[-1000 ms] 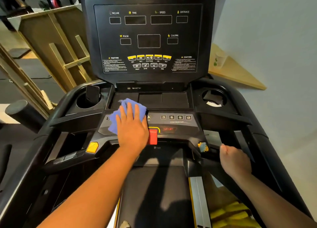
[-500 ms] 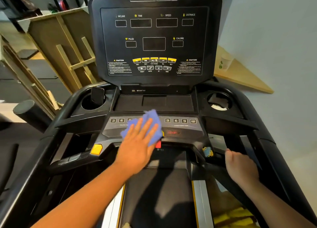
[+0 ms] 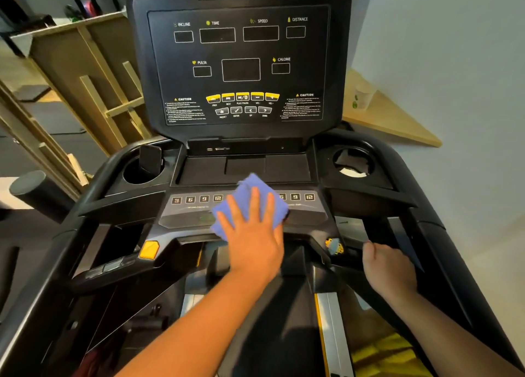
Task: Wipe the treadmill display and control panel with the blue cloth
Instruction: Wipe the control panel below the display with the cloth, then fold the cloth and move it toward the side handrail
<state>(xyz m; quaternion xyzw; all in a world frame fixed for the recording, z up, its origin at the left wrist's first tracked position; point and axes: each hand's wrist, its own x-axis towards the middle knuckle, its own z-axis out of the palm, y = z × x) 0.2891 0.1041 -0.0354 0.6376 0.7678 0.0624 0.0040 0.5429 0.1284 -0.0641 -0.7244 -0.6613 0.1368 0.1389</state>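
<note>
The black treadmill display [image 3: 241, 64] stands upright ahead, its screens dark, with yellow buttons along its lower part. Below it lies the grey control panel [image 3: 193, 212] with numbered keys on both sides. My left hand [image 3: 252, 240] lies flat, fingers spread, pressing the blue cloth [image 3: 252, 189] onto the middle of this panel, covering the red stop button. My right hand [image 3: 389, 268] is closed around the right handrail [image 3: 352, 243] of the treadmill.
Cup holders sit on both sides of the console; the left cup holder [image 3: 143, 169] holds a dark object. A yellow button [image 3: 149, 249] is on the left handle. Wooden frames [image 3: 93, 87] stand at left, a wooden shelf [image 3: 389, 118] with a cup at right by the wall.
My left hand has slid the blue cloth rightward across the control panel, from its left keys to its middle. My right hand has stayed on the handrail.
</note>
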